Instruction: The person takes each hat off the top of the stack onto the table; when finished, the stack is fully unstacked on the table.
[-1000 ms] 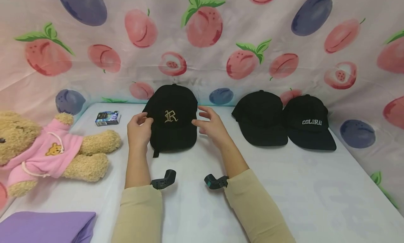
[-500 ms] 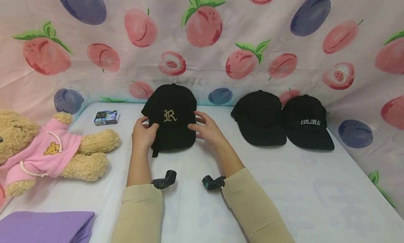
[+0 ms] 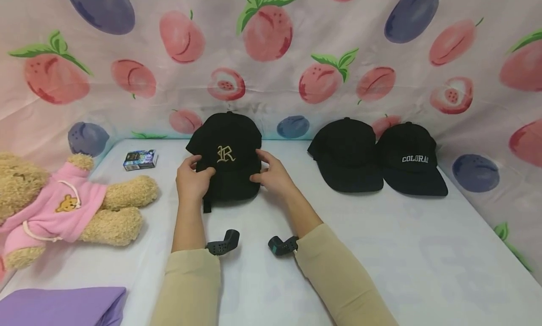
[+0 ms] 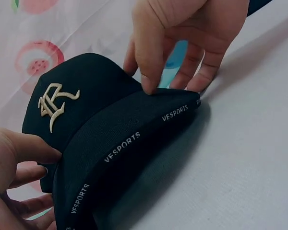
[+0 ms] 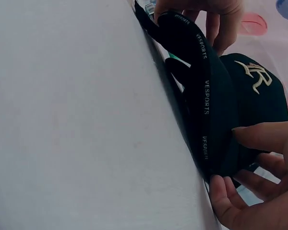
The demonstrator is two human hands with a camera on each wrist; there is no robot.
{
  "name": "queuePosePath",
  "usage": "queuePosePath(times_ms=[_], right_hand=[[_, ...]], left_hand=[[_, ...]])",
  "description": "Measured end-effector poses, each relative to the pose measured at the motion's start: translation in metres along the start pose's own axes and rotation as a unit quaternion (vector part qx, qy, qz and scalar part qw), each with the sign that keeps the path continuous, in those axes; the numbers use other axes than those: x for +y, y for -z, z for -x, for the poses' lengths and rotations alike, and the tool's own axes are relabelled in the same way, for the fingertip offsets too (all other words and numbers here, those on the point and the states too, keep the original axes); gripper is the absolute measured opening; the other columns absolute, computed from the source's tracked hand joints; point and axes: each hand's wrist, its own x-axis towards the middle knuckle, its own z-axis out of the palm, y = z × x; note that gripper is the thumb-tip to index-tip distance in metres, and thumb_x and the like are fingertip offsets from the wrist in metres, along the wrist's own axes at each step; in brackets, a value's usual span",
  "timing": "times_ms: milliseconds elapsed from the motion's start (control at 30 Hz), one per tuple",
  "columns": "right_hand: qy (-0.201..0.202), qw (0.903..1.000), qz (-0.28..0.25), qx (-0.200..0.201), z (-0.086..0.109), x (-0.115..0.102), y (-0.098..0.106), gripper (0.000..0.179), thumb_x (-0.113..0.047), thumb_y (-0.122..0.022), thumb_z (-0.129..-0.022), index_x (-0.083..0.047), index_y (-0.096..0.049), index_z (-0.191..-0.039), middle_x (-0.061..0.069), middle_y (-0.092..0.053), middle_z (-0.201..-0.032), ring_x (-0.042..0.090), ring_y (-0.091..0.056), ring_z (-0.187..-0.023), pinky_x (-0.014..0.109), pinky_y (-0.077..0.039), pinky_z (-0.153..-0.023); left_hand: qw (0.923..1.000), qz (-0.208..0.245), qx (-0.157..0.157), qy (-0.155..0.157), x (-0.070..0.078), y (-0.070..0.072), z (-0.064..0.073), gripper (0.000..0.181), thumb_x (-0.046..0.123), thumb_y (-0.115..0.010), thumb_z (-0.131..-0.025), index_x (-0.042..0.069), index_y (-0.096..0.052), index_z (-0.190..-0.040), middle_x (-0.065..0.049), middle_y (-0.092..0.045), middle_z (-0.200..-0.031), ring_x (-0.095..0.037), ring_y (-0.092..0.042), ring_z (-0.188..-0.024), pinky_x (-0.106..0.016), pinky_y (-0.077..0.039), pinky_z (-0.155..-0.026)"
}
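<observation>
A black baseball cap (image 3: pixel 230 175) with a gold letter R on its front stands at the back of the white surface, brim toward me. My left hand (image 3: pixel 192 178) grips its left side, thumb on top near the brim. On the opposite side my right hand (image 3: pixel 274 174) pinches the brim's edge. In the right wrist view that hand's thumb (image 5: pixel 264 136) lies on the brim and the fingers reach its edge and side. White "VESPORTS" lettering runs along the brim edge in the left wrist view. The cap's back is hidden.
Two more black caps, one plain (image 3: pixel 349 156) and one with white lettering (image 3: pixel 410 161), stand side by side at right. On the left are a small box (image 3: pixel 140 160), a teddy bear (image 3: pixel 76 203) in pink and a folded purple cloth (image 3: pixel 63 307). A fruit-print curtain (image 3: pixel 271 72) hangs behind.
Both hands have closed in on the cap's sides; the right hand moved left and its thumb came onto the brim. The left thumb slid lower and inward. The view shifted slightly.
</observation>
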Motion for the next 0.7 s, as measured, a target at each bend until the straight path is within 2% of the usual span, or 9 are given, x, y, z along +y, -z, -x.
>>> queuePosePath(times_ms=[233,700], right_hand=[[0.008,0.9997,-0.002,0.025,-0.001,-0.001,-0.001,0.084,0.004,-0.072,-0.086,-0.023,-0.041,-0.16,0.005,-0.044,-0.162,0.029,-0.064,-0.119,0.032,-0.054,-0.078],[0.003,0.9988,-0.042,0.026,0.001,-0.002,0.001,0.084,0.007,-0.071,-0.086,-0.026,-0.043,-0.158,0.003,-0.044,-0.16,0.029,-0.064,-0.119,0.032,-0.054,-0.07]], left_hand=[[1.0,-0.001,-0.004,0.001,0.006,-0.001,0.003,0.058,0.012,-0.064,-0.092,0.007,-0.053,-0.149,-0.021,-0.048,-0.154,-0.037,-0.045,-0.14,-0.051,-0.037,-0.119],[0.9999,0.004,-0.011,0.007,0.011,0.0,0.004,0.058,0.013,-0.064,-0.093,0.009,-0.053,-0.151,-0.02,-0.046,-0.156,-0.036,-0.044,-0.142,-0.05,-0.038,-0.12]])
